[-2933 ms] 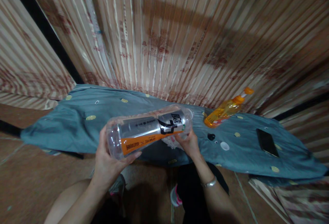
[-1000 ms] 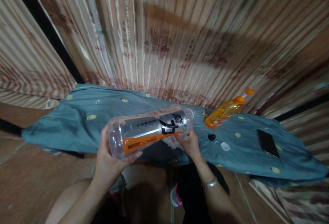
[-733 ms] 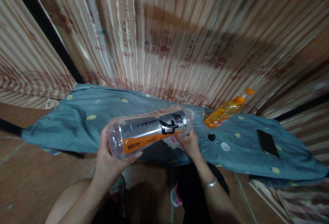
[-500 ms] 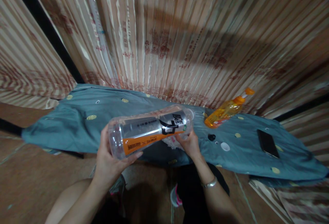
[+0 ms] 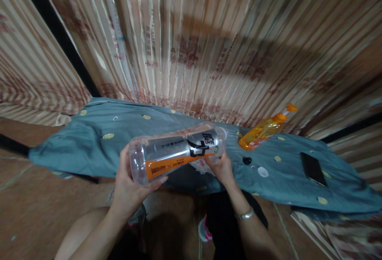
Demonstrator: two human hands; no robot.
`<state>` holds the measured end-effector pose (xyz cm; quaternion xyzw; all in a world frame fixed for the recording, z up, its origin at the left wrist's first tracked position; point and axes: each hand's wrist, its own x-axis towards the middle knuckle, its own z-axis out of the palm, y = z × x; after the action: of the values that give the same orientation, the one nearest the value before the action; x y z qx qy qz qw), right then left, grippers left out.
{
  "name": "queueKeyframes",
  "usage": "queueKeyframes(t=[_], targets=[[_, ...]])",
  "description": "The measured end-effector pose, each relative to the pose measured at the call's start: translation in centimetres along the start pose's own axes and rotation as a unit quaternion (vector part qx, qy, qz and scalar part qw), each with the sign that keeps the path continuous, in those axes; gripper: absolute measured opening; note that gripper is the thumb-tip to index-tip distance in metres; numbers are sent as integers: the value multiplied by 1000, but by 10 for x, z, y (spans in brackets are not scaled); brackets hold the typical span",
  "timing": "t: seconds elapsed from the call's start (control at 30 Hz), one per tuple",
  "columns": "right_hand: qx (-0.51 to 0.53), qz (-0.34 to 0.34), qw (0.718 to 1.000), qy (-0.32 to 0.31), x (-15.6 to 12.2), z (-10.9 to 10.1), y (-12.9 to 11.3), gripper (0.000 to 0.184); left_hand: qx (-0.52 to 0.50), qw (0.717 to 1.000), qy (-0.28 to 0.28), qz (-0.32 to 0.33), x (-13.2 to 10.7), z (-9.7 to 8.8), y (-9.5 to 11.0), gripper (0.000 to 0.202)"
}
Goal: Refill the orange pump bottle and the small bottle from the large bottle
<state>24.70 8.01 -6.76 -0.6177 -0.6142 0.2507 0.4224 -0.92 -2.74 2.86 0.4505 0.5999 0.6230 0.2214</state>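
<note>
A clear plastic bottle (image 5: 176, 152) with a silver and orange label lies sideways between my hands, above the cloth-covered surface. Its base end is gripped by my left hand (image 5: 128, 184), thumb along the lower side. My right hand (image 5: 221, 167) holds it near the neck, which points right and slightly up. Under the bottle, partly hidden, is a crumpled white and pink wrapper (image 5: 203, 167). Right of my right hand lie a small black object (image 5: 247, 160) and a white round cap or disc (image 5: 263, 171).
Behind these, an orange pump bottle (image 5: 261, 132) stands on the teal cloth (image 5: 89, 140) near the striped curtain (image 5: 185, 45). A black phone (image 5: 313, 168) lies at the right. Dark poles (image 5: 59, 37) rise at the left. My knees and shoes are below the front edge.
The whole view has shifted slightly, so everything appears a little further right. Both hands keep their hold on the plastic bottle, with its pose almost the same.
</note>
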Motion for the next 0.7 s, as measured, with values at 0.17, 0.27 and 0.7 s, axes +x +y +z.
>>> queueKeyframes(t=[0.17, 0.27, 0.7], targets=[[-2, 1, 1000, 4, 1, 1, 1, 66, 14, 1000, 2, 23, 0, 0, -4, 84], [-6, -2, 1000, 4, 1, 0, 1, 67, 18, 1000, -1, 23, -1, -1, -6, 83], [9, -9, 1000, -10, -1, -4, -3, 64, 30, 999, 3, 20, 1, -1, -3, 81]])
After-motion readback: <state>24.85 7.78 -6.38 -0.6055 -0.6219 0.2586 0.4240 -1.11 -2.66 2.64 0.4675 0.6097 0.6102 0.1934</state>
